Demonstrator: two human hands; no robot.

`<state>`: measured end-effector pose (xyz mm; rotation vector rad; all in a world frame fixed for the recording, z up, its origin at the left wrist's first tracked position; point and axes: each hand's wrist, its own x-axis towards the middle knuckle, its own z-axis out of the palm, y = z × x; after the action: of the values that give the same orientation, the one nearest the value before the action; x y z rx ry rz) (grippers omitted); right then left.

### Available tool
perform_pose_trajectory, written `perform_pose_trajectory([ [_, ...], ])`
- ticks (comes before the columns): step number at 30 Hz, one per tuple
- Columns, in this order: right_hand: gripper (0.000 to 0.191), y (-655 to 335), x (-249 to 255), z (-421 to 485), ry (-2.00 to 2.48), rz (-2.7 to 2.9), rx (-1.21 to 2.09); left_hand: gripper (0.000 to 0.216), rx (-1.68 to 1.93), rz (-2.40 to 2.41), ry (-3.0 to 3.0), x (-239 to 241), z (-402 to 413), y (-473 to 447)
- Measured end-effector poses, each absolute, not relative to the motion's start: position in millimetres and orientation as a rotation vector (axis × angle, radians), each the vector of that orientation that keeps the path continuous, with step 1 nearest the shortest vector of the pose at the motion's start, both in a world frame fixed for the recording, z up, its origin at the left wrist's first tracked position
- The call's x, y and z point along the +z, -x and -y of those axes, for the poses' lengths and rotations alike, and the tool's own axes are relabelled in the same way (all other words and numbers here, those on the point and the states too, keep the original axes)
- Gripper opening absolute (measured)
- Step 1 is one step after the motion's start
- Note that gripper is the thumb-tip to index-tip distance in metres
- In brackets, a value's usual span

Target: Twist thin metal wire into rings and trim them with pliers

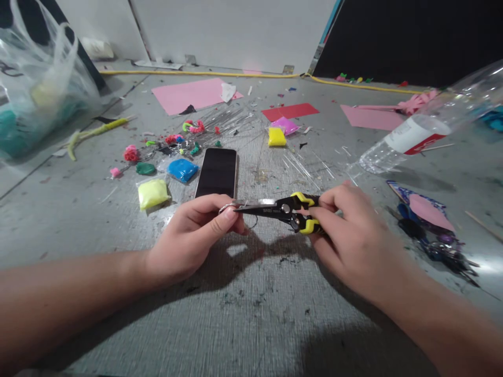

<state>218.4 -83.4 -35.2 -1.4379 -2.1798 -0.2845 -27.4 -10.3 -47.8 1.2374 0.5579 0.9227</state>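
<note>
My right hand is closed round the yellow-and-black handles of a pair of pliers, whose dark jaws point left. My left hand pinches a thin wire ring at the jaw tips, thumb pressed against forefinger. Both hands hover just above the grey table, right in front of a black phone lying face up.
Bags of coloured clay lie nearby: pale yellow, blue, yellow. A clear plastic bottle lies at the right, a plastic bag at far left. Pink and red paper sheets, clear sticks and scraps litter the far table.
</note>
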Motion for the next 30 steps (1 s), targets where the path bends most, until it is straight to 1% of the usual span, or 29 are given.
perform_pose_trajectory([
  [4, 0.016, -221.3, -31.8, 81.8, 1.401, 2.211, -0.291, 0.011, 0.842, -0.475, -1.028, -42.3, 8.2, 24.2],
  [9, 0.012, -224.5, -28.7, 82.2, 1.344, 2.225, -0.334, 0.019, 0.553, -0.410, -0.758, -35.2, 0.9, 25.1],
  [11, 0.013, -225.8, -27.8, 83.1, 1.294, 2.269, -0.303, 0.021, 0.474, -0.410, -0.697, -34.5, -1.3, 26.7],
  [15, 0.015, -228.8, -25.2, 85.0, 1.192, 2.358, -0.233, 0.017, 0.369, -0.357, -0.693, -36.7, -4.0, 30.2],
  [19, 0.010, -231.0, -20.8, 85.5, 1.142, 2.385, -0.315, 0.017, 0.279, -0.339, -0.711, -38.1, -5.6, 32.3],
  [24, 0.006, -231.3, -17.9, 86.2, 1.146, 2.412, -0.338, 0.021, 0.288, -0.413, -0.796, -36.0, -5.5, 32.7],
  [30, 0.011, -233.7, -20.4, 82.6, 1.198, 2.375, -0.294, 0.014, 0.230, -0.372, -0.800, -34.6, -6.9, 31.9],
])
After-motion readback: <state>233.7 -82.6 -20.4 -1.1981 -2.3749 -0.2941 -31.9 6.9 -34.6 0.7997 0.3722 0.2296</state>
